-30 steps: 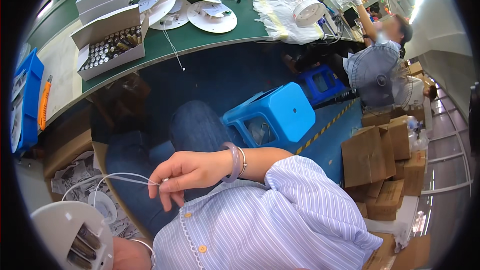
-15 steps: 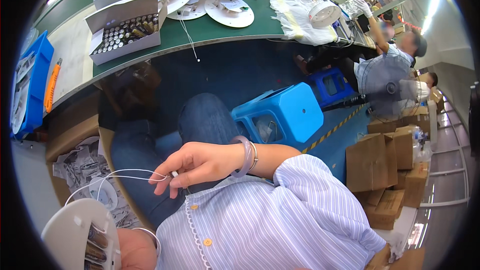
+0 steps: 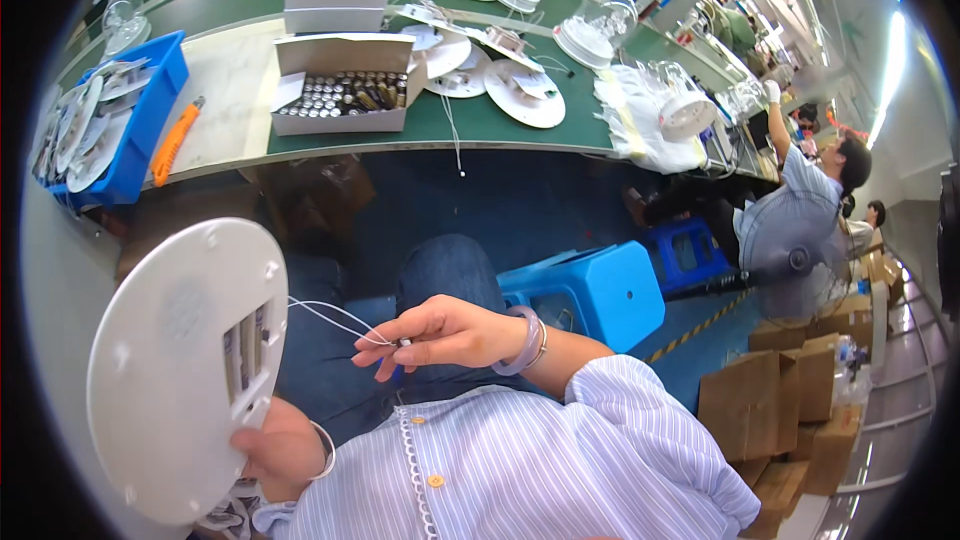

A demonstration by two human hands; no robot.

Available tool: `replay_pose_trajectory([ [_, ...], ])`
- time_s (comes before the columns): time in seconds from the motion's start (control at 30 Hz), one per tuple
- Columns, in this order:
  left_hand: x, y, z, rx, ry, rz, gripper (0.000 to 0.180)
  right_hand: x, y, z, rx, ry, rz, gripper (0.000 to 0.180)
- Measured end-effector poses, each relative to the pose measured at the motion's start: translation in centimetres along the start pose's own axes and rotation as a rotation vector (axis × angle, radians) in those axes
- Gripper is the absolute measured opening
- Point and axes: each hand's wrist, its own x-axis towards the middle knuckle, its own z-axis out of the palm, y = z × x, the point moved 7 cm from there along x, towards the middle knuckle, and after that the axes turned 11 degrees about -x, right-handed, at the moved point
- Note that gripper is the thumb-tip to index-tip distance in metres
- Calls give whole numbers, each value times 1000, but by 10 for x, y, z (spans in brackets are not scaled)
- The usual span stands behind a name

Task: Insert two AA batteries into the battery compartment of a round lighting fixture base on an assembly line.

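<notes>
Only one view here, the head camera looking down. The left hand (image 3: pixel 285 448) is clenched around the lower edge of a round white plate (image 3: pixel 180 370), some kind of lamp base with a slotted opening in its middle, held up at the lower left over the lap. Two thin white wires (image 3: pixel 330 318) run out of that slot across to the right hand (image 3: pixel 440 333), whose thumb and forefinger are pinched shut on the wire ends while the other fingers hang loosely curled.

My guess is the plate is light and stiff, thin plastic or sheet metal, so gripping it by the rim like that looks right. The wires look soft, springy and easy to kink, so I'd hold them near the tips and not tug hard at the slot.

Up top there's a green workbench (image 3: pixel 430 125) with an open cardboard box (image 3: pixel 345 90) of small metal parts, more white discs (image 3: pixel 525 95), an orange utility knife (image 3: pixel 177 140) and a blue bin (image 3: pixel 140 130). A blue stool (image 3: pixel 600 290) sits just beyond the knee, well apart from the person by a fan.
</notes>
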Motion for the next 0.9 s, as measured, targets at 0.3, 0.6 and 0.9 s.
replay_pose_trajectory([
  [0.3, -3, -27, 59, 782, -703, 162, 27, -10, -20, -31, -55, 374, -128, 46],
  [0.6, -30, -51, 86, 946, -995, 275, 21, -21, -51, -56, 222, 577, -72, 39],
  [0.9, -26, -45, 37, 860, -855, 119, 34, -8, -188, -215, 56, 770, -550, 25],
])
